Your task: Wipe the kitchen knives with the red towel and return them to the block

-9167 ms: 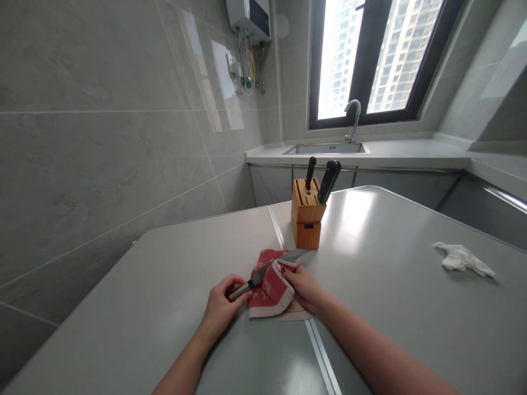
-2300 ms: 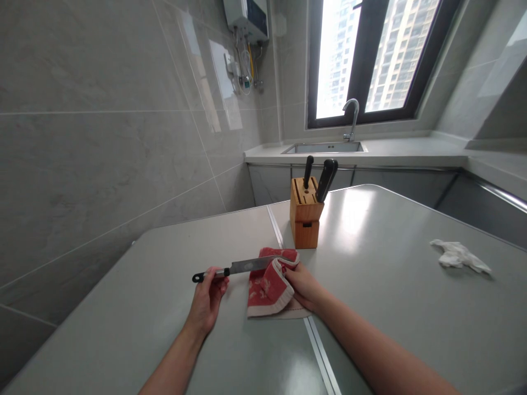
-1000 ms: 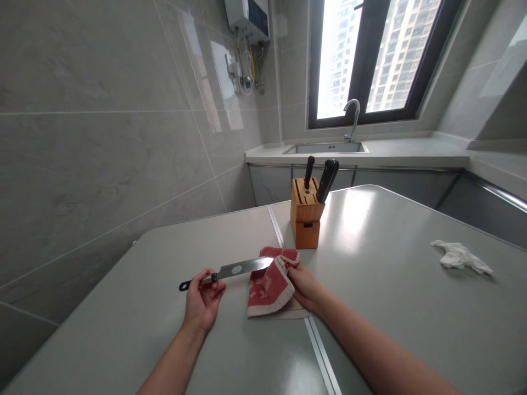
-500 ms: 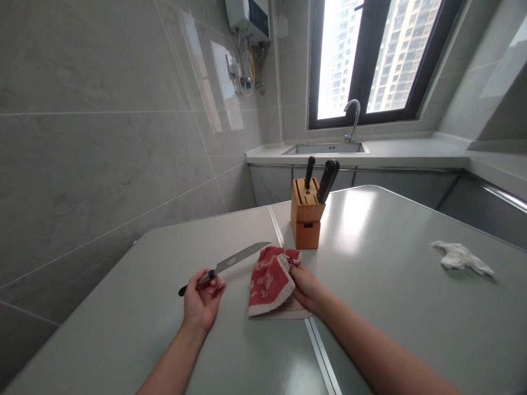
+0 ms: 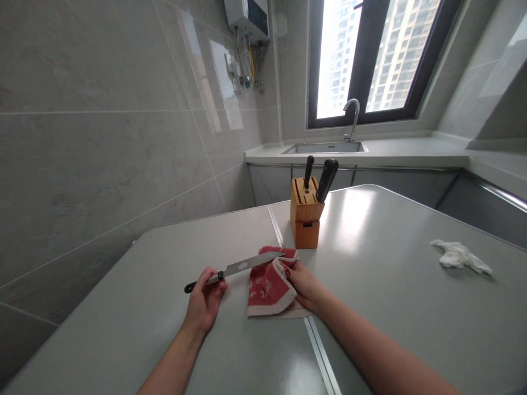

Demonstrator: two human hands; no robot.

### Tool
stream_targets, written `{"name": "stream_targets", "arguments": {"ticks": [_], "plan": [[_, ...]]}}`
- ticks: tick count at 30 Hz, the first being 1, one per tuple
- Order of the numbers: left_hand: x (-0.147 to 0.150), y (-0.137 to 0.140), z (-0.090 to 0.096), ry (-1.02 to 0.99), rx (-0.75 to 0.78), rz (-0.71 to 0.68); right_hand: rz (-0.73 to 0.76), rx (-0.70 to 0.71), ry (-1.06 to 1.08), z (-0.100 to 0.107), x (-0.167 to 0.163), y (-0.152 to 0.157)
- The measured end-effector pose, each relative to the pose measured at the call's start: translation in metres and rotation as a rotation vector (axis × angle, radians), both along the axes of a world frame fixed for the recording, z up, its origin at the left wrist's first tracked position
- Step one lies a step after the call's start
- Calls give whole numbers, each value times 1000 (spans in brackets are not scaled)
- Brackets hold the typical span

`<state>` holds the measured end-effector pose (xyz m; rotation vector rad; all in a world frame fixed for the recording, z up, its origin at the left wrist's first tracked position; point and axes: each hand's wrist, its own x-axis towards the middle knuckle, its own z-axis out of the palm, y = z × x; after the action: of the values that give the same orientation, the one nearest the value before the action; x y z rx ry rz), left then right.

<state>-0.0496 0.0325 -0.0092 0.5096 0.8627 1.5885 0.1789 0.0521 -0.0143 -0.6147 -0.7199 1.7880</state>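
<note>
My left hand (image 5: 205, 302) is closed round the black and silver handle of a kitchen knife (image 5: 242, 265). Its blade points right, and the tip end lies over a red cloth (image 5: 267, 285) with a pale border. Whether blade and cloth touch, I cannot tell. My right hand (image 5: 303, 282) grips the bunched right side of that cloth; some fingers are hidden in its folds. Just beyond the cloth a wooden knife block (image 5: 307, 214) stands upright, with two black-handled knives in its slots.
Under everything is a pale table (image 5: 185, 241) with a metal strip (image 5: 321, 356) across it. A crumpled white cloth or tissue (image 5: 461, 257) lies at the right. Behind the table are a counter with a sink (image 5: 325, 148) and a tap (image 5: 353, 118); a tiled wall (image 5: 123, 153) rises on the left.
The knife has shifted right with my left hand, so its tip end now overlaps the red cloth instead of ending at its upper edge. My right hand has barely moved.
</note>
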Motion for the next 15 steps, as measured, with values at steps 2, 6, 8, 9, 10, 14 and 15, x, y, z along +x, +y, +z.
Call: {"name": "stream_targets", "arguments": {"ticks": [2,6,8,9,10,14,15], "plan": [[1,-1,1,18,14,-9,0,-1,-1,1,0,0],[2,-2,2,45,24,-45,-1,1,4,4,0,-2],[2,-2,2,49,12,-51,6,1,3,5,1,-3],[2,-2,2,52,5,-51,5,1,4,5,1,-3],[2,-2,2,56,0,-50,2,3,4,6,1,-3],[4,-3,2,84,-4,-36,-12,8,-8,5,1,-3],[4,-3,2,92,7,-40,-15,9,-10,5,1,-3]]}}
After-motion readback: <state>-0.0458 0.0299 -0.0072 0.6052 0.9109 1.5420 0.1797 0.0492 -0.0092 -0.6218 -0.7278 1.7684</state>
